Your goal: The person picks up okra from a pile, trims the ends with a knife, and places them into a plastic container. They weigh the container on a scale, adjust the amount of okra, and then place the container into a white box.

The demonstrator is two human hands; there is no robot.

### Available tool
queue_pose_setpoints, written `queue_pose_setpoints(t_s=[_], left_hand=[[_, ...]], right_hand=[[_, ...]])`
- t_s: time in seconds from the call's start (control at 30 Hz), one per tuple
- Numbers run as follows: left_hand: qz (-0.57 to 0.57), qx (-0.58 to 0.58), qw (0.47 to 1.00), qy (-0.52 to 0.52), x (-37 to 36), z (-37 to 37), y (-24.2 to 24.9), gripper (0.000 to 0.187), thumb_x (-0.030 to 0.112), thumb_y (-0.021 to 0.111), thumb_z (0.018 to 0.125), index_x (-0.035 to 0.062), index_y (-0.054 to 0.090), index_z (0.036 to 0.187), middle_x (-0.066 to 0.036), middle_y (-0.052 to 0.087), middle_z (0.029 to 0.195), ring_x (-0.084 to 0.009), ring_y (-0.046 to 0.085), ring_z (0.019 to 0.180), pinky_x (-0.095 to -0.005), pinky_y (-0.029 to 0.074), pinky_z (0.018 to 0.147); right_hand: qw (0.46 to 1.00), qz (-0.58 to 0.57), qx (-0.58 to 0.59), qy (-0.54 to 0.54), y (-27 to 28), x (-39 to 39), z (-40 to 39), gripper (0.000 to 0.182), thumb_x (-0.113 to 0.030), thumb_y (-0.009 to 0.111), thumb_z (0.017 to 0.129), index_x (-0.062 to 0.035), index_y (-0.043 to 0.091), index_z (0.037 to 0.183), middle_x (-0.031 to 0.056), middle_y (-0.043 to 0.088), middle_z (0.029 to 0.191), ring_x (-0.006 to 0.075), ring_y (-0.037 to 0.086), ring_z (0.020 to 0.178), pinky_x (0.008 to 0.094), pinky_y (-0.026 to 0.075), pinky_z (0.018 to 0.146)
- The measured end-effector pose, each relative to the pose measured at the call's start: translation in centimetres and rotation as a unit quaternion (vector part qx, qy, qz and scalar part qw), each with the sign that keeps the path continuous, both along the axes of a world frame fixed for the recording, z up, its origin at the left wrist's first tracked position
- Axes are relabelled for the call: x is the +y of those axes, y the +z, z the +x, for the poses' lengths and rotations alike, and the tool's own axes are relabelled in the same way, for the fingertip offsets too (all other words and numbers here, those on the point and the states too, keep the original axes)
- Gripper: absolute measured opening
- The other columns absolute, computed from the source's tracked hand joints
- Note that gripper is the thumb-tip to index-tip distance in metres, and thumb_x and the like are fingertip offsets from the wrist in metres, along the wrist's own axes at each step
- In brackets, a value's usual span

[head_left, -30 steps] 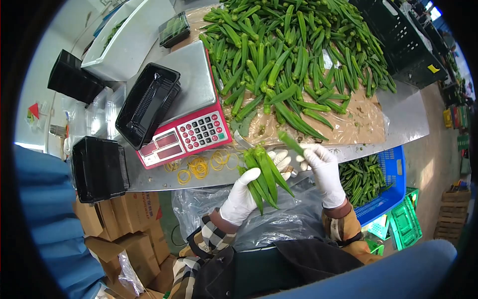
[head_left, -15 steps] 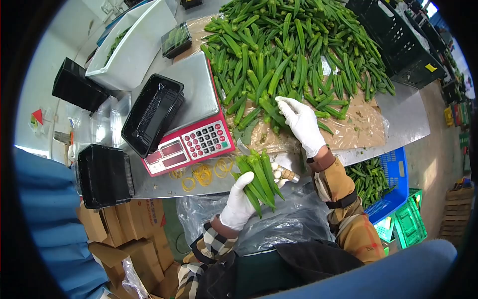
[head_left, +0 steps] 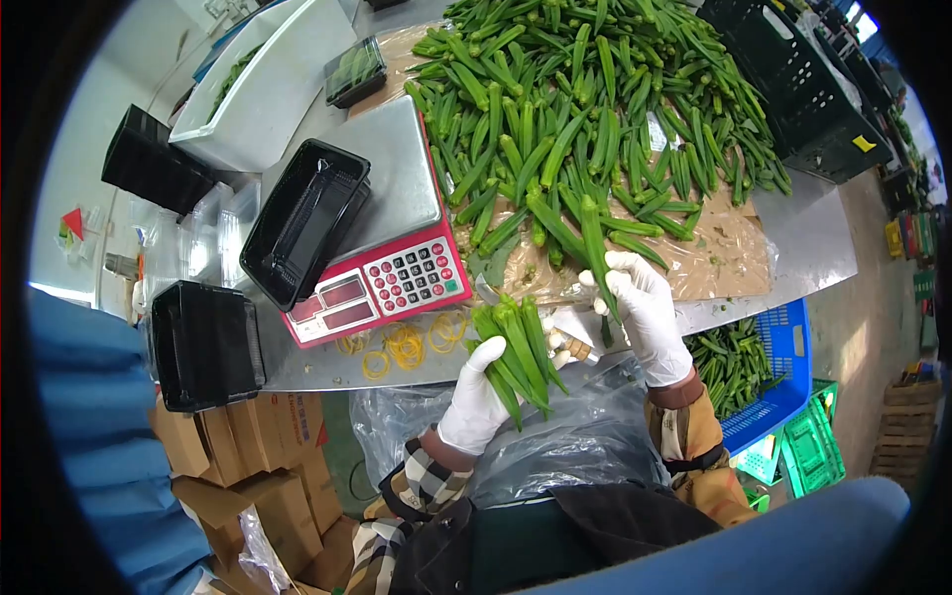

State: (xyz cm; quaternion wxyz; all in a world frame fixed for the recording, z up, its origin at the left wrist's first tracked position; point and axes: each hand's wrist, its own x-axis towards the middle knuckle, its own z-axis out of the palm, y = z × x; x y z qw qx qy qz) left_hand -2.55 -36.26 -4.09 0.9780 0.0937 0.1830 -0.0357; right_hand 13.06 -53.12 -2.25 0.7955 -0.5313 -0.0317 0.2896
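A bunch of green okra pods (head_left: 516, 357) lies in my left hand (head_left: 476, 405), its white-gloved fingers closed round it at the table's front edge. To the right, my right hand (head_left: 647, 315), also gloved in white, pinches a single long okra pod (head_left: 593, 243) that points away from me. Just beyond it spreads a large okra heap (head_left: 585, 109) on brown wrapping. A wooden-handled knife (head_left: 576, 349) is partly hidden behind the bunch, between my hands. Left of the heap stands a red scale (head_left: 412, 283) with black plastic trays (head_left: 305, 223) on its plate.
Yellow rubber bands (head_left: 405, 346) lie before the scale. More black trays (head_left: 206, 347) stand at the left edge. A white bin (head_left: 283, 84) and a filled tray (head_left: 354, 72) are behind. A dark crate (head_left: 783, 79) stands back right; a blue basket (head_left: 793, 347) of okra sits below right.
My right hand has drawn back from the heap toward me, bringing one okra pod with it. My left hand stays almost where it was with its bunch.
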Motion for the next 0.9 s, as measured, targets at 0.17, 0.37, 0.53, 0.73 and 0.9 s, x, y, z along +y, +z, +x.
queue_pose_setpoints(t_s=[0.17,0.37,0.53,0.73,0.9], left_hand=[[0.012,-0.026,0.999,0.018,0.3,0.2,0.1,0.063,0.033,0.059,0.09,0.0033,0.041,0.143,-0.018,0.05,0.14,-0.035,0.047,0.133,-0.0562,0.033,0.116],[0.004,-0.018,0.998,0.061,0.4,0.0,-0.5,0.068,0.034,0.064,0.088,0.0085,0.039,0.146,-0.018,0.047,0.144,-0.0363,0.045,0.134,-0.0608,0.032,0.114],[-0.026,-0.078,0.995,0.058,1.0,0.3,-0.5,0.07,0.036,0.064,0.088,0.011,0.037,0.148,-0.016,0.044,0.147,-0.0369,0.045,0.134,-0.0636,0.029,0.115],[0.04,-0.066,0.995,0.057,2.1,0.9,-0.3,0.066,0.04,0.061,0.091,0.0115,0.04,0.146,-0.016,0.047,0.145,-0.0339,0.053,0.127,-0.0605,0.034,0.113],[0.022,-0.04,0.998,0.041,2.3,0.1,-1.8,0.063,0.036,0.061,0.091,0.0071,0.042,0.144,-0.017,0.053,0.137,-0.0299,0.059,0.115,-0.0542,0.044,0.106]], right_hand=[[0.982,-0.119,-0.117,0.092,0.6,0.5,-3.6,0.023,-0.004,0.066,0.092,-0.0015,0.061,0.115,0.0111,0.07,0.101,0.0139,0.067,0.087,0.0269,0.055,0.075],[0.938,-0.184,-0.276,0.099,1.8,0.6,-3.5,0.007,-0.009,0.071,0.086,-0.0041,0.075,0.089,0.0076,0.071,0.095,0.0186,0.065,0.096,0.0312,0.049,0.088],[0.935,-0.25,-0.248,-0.042,-1.8,-1.0,1.7,0.014,-0.008,0.068,0.089,-0.0015,0.073,0.101,0.0063,0.071,0.099,0.0126,0.065,0.089,0.0273,0.052,0.081],[0.893,-0.31,-0.31,-0.103,-2.8,-1.6,2.8,0.019,-0.004,0.068,0.089,-0.003,0.072,0.107,0.0088,0.071,0.102,0.0155,0.067,0.092,0.0277,0.052,0.083],[0.765,-0.382,-0.516,0.053,-1.9,1.7,-0.2,0.03,-0.018,0.073,0.08,-0.0079,0.071,0.109,0.0111,0.067,0.098,0.0302,0.061,0.093,0.038,0.049,0.084]])
